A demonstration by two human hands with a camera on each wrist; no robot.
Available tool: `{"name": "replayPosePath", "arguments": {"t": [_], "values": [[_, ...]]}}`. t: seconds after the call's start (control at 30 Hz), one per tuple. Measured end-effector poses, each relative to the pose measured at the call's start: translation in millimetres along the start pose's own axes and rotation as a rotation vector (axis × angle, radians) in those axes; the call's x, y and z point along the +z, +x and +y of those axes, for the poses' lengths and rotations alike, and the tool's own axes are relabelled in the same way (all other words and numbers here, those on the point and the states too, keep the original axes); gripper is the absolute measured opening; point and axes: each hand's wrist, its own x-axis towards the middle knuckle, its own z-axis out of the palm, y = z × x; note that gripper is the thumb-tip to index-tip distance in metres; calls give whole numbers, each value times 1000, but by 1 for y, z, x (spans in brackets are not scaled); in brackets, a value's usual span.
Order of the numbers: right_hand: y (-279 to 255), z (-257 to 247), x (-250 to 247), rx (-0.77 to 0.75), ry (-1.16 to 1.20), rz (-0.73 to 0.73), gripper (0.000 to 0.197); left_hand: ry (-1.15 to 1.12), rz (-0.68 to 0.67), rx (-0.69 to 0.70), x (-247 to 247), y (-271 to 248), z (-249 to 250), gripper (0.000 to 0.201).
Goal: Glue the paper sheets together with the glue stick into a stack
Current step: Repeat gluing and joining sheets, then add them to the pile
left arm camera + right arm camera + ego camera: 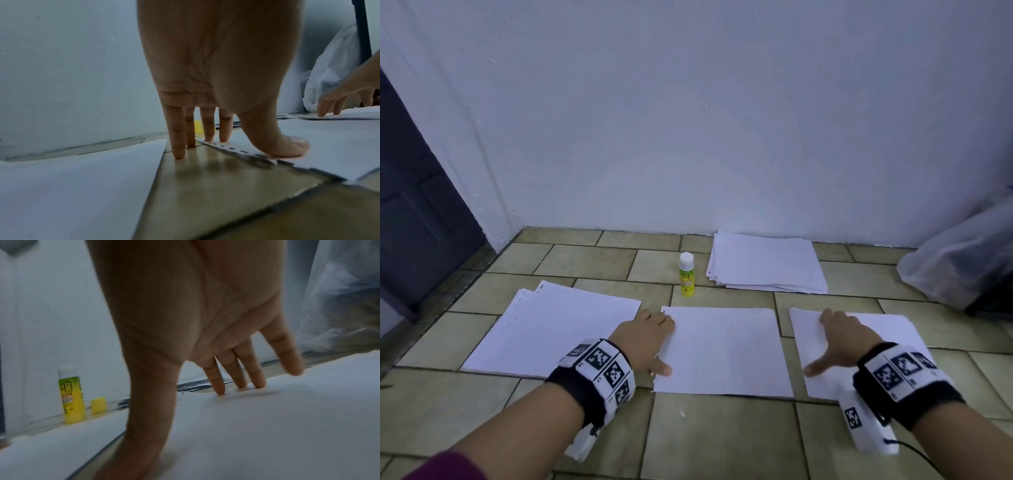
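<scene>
Pressing down with straight fingers, my left hand (645,337) rests on the left edge of the middle white paper sheet (722,349), thumb (287,146) flat on its perforated margin; my left wrist view shows what the head view hides, that two fingertips (179,154) touch bare tan floor tile (205,186) beside the paper. My right hand (835,341) lies spread and open on the right white paper sheet (887,329), fingertips (220,389) near its far edge, thumb reaching to its left edge; neither hand grips anything. Only my right wrist view shows a small yellow cap (98,404) standing just beside the yellow-green glue stick with a white top (71,395); from the head view the glue stick (687,274) stands upright on the tile beyond the middle sheet, alone. Narrow strips of tile separate the three near papers. A larger white sheet pile (558,329) lies left of my left hand, and a loose stack of white sheets (767,263) sits by the white wall (722,120), right of the glue stick. A clear plastic bag (955,263) slumps at far right.
</scene>
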Motion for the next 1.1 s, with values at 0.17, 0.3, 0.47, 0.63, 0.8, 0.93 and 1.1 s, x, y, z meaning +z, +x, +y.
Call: {"name": "replayPosePath", "arguments": {"t": [0.17,0.3,0.47,0.63,0.8,0.93,1.1], "values": [[-10,9,-9,-47,92,34,69,-6,-33,13,-1,-1,-2,79],[-13,12,-19,-59,15,61,29,16,-57,21,-1,0,-4,80],[-56,-26,-55,-121,92,338,26,53,9,43,13,1,-4,92],[-78,-120,-36,-435,-107,287,49,-43,29,48,11,-2,-6,93],[-43,-163,6,-332,75,63,38,-121,36,35,16,-7,-4,99],[-25,-168,25,-332,117,7,50,-99,43,19,17,-9,-1,93],[-28,-172,27,-357,180,55,61,-245,74,-4,17,-12,2,93]]}}
